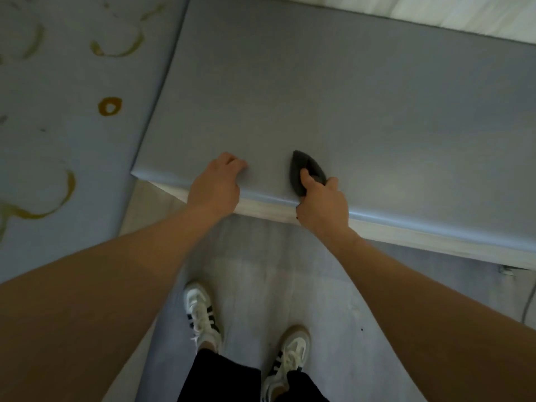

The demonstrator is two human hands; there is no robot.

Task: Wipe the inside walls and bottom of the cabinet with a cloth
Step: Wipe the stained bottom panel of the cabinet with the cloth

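A grey cabinet top [333, 97] fills the upper middle of the head view, its pale front edge just below my hands. My right hand [322, 203] grips a dark grey cloth [306, 169] that lies bunched on the top near the front edge, thumb pressed onto it. My left hand [216, 185] rests on the top a little to the left, fingers curled down against the surface and holding nothing. The inside of the cabinet is hidden from this angle.
A grey rug [58, 126] with yellow ring patterns lies on the floor to the left. My two feet in white shoes [203, 314] stand on the pale floor in front of the cabinet. A cable [529, 303] runs at the right edge.
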